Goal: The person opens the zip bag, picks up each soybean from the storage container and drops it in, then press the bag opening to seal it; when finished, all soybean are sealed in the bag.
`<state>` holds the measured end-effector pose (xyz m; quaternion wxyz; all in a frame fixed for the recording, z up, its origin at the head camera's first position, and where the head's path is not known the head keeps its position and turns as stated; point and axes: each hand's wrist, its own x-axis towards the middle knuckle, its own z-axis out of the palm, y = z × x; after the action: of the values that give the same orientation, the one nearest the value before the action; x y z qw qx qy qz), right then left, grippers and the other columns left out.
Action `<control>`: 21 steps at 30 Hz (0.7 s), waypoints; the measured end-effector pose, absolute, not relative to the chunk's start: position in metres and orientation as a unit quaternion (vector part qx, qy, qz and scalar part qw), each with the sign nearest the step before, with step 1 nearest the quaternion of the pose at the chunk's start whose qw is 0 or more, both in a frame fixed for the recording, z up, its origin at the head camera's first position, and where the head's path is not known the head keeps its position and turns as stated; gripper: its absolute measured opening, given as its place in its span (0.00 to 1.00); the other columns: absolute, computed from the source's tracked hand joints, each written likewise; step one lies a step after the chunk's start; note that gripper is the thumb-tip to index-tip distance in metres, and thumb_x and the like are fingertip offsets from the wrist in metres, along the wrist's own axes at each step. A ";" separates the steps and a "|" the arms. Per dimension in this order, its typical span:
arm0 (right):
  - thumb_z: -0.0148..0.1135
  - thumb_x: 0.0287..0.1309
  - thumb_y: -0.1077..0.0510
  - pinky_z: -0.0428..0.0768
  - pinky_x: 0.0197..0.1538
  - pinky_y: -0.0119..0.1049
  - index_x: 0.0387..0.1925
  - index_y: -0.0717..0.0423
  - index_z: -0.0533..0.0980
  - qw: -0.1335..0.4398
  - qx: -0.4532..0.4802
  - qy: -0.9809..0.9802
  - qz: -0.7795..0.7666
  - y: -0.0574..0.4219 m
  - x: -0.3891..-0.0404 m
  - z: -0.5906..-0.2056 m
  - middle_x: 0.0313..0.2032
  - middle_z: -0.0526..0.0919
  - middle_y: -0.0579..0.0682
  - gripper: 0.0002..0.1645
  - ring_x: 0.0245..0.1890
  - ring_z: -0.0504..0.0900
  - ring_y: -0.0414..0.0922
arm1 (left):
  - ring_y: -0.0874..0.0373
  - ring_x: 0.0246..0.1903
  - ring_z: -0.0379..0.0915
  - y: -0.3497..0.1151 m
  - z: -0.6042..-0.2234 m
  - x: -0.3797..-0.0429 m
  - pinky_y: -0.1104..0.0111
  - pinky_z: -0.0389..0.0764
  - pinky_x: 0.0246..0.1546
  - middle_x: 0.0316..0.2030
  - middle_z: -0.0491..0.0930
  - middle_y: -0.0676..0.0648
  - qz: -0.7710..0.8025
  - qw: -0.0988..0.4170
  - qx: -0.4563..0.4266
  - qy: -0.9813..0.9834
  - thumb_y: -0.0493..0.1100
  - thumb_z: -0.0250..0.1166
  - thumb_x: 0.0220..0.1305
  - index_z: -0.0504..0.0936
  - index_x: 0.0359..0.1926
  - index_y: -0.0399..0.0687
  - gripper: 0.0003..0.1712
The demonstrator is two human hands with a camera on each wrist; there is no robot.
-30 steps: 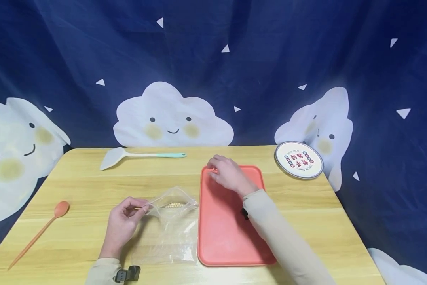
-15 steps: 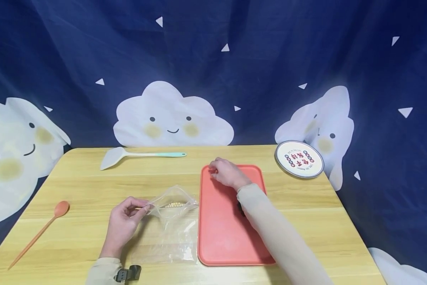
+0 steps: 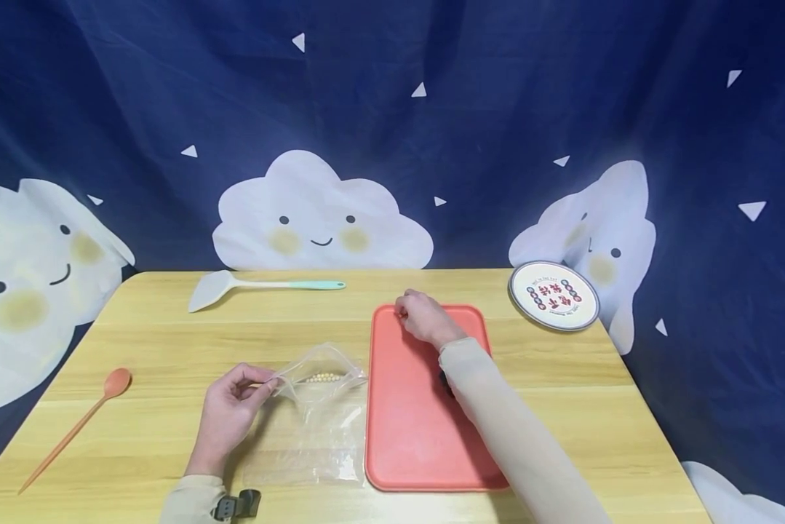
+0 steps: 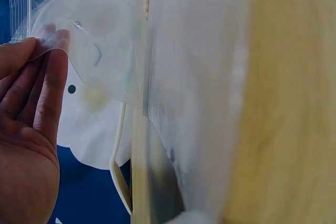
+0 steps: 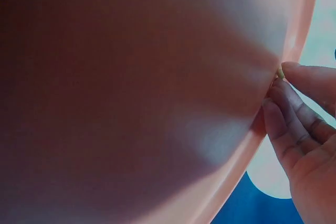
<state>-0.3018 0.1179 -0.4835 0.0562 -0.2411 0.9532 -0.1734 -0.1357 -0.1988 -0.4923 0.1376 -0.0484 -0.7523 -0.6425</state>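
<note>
My left hand (image 3: 230,411) pinches the edge of a clear zip bag (image 3: 329,429) between thumb and fingers, and the bag's mouth stands apart. Small round yellowish beans (image 3: 323,378) show in a short row inside the bag's mouth. Over the far left corner of the red tray (image 3: 418,451), my right hand (image 3: 428,319) reaches down with its fingertips close together. In the right wrist view, a tiny yellowish bean (image 5: 280,73) sits between the thumb and fingertips, right by the tray's rim. The left wrist view shows the clear film (image 4: 105,35) between thumb and fingers.
A spatula (image 3: 261,285) with a mint handle lies along the back edge of the wooden table (image 3: 287,320). An orange spoon (image 3: 81,422) is at the left. At the back right corner rests a round printed plate (image 3: 554,296). A dark cloud-print curtain (image 3: 366,109) hangs behind.
My right hand has shifted slightly right at the tray's far corner, and its fingertips have drawn together. The left hand and bag stay in place.
</note>
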 end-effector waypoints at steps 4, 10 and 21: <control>0.59 0.57 0.73 0.80 0.46 0.35 0.41 0.56 0.82 0.065 -0.237 0.954 -0.170 0.118 -0.303 -0.484 0.37 0.77 0.49 0.15 0.42 0.79 0.46 | 0.57 0.31 0.84 -0.199 -0.492 -0.135 0.68 0.85 0.33 0.34 0.83 0.36 -0.640 0.137 -0.047 -0.755 0.18 0.66 0.53 0.78 0.30 0.28 0.08; 0.54 0.55 0.76 0.75 0.38 0.36 0.29 0.56 0.79 0.070 -0.234 0.956 -0.160 0.119 -0.305 -0.483 0.33 0.77 0.49 0.14 0.37 0.75 0.46 | 0.58 0.31 0.84 -0.198 -0.491 -0.135 0.68 0.85 0.33 0.34 0.83 0.37 -0.635 0.140 -0.051 -0.758 0.18 0.66 0.53 0.79 0.31 0.28 0.07; 0.61 0.63 0.62 0.80 0.46 0.38 0.36 0.54 0.81 0.076 -0.205 0.957 -0.191 0.131 -0.309 -0.473 0.35 0.82 0.46 0.03 0.39 0.79 0.45 | 0.58 0.31 0.84 -0.201 -0.492 -0.136 0.68 0.85 0.34 0.35 0.83 0.38 -0.633 0.138 -0.044 -0.761 0.19 0.66 0.54 0.79 0.32 0.29 0.07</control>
<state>-0.3094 0.1314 -0.4733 0.0761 -0.2051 0.9568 -0.1915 -0.1359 -0.2008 -0.4917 0.1384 -0.0444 -0.7607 -0.6327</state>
